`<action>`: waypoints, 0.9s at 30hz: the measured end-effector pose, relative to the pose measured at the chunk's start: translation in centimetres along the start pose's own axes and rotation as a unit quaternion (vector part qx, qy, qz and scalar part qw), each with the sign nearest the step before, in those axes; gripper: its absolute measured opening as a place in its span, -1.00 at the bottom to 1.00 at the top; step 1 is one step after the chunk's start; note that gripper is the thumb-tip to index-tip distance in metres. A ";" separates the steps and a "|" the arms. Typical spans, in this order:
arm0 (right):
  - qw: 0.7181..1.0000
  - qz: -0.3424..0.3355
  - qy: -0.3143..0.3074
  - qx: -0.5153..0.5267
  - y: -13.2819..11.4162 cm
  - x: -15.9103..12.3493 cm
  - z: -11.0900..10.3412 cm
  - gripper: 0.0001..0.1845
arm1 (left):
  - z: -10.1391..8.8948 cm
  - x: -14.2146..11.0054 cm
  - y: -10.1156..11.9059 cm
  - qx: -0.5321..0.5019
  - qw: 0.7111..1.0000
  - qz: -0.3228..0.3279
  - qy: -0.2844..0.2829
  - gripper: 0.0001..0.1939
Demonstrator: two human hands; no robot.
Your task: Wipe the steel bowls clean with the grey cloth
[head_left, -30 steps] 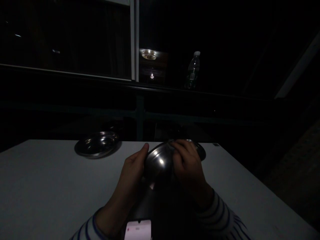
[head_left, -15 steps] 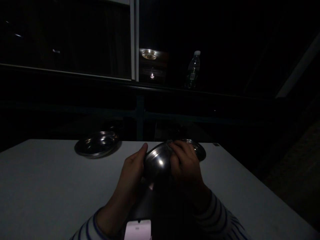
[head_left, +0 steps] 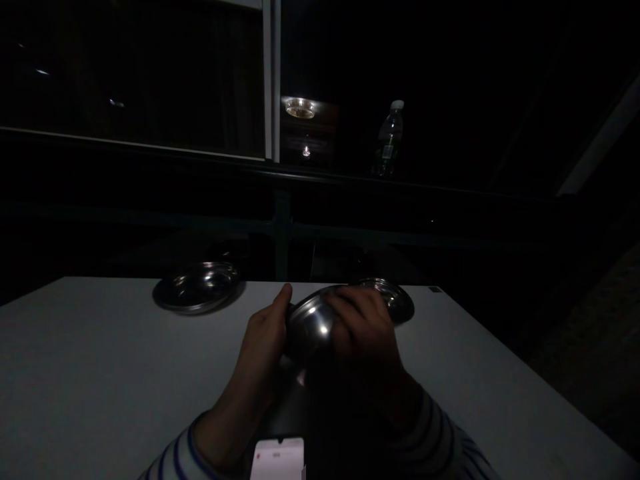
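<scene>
A shiny metal bowl [head_left: 310,327] is held tilted above the table, its rounded outer side towards me. My left hand [head_left: 265,340] is closed on its left edge, with the thumb pointing up along the rim. On the bowl's right side lies my right hand [head_left: 365,327], its fingers bent over the upper outer surface and slightly blurred. Whatever may be under those fingertips is hidden. Behind my right hand, a second metal dish [head_left: 397,303] is partly covered from view. A wide metal dish [head_left: 197,290] sits at the far left of the table.
The white table [head_left: 125,373] is dimly lit. A phone [head_left: 278,460] with a lit screen is at the near edge of view, below the bowl. Beyond the table, a clear plastic bottle [head_left: 390,140] with a white cap stands on a dark ledge by the window frame [head_left: 272,80].
My right hand's fingers have slid left and a little down over the bowl. A small greyish bit at its fingertips is now out of sight. My left hand keeps its hold.
</scene>
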State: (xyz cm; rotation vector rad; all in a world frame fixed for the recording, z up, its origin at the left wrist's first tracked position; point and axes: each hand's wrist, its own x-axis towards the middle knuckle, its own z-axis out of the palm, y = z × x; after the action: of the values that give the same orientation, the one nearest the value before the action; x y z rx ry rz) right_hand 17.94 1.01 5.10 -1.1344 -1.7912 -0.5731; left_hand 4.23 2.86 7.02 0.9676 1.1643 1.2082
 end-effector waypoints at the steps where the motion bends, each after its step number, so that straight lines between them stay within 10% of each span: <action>1: 0.999 -0.036 -0.009 -0.008 -0.4 -0.1 0.1 -0.71 | 0.0 0.0 0.0 0.003 1.000 0.003 0.002 -0.53; 4: 0.995 -0.100 -0.026 0.003 -0.7 -0.3 0.4 -0.75 | -0.1 0.0 0.1 0.014 1.000 0.007 0.003 -0.53; 11: 0.996 0.062 0.034 0.061 1.2 -0.1 0.3 -0.68 | -0.2 0.1 0.1 0.017 0.999 0.007 0.027 -0.52; 17: 0.996 -0.077 0.004 0.039 -0.4 -0.6 1.2 -0.74 | -0.1 0.1 0.0 0.040 0.999 0.020 0.021 -0.52; 23: 0.995 0.053 0.052 0.064 1.1 -0.3 0.5 -0.69 | -0.2 0.0 0.1 0.026 0.999 0.010 0.032 -0.52; 27: 0.998 -0.059 0.019 0.031 -0.1 -0.7 0.9 -0.75 | -0.2 0.2 -0.1 0.043 0.999 0.020 0.024 -0.52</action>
State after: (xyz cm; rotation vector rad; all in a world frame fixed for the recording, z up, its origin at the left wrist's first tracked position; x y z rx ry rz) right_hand 17.57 1.35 4.08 -0.9748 -1.8391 -0.6007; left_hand 4.01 2.99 6.89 1.0349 1.2484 1.2286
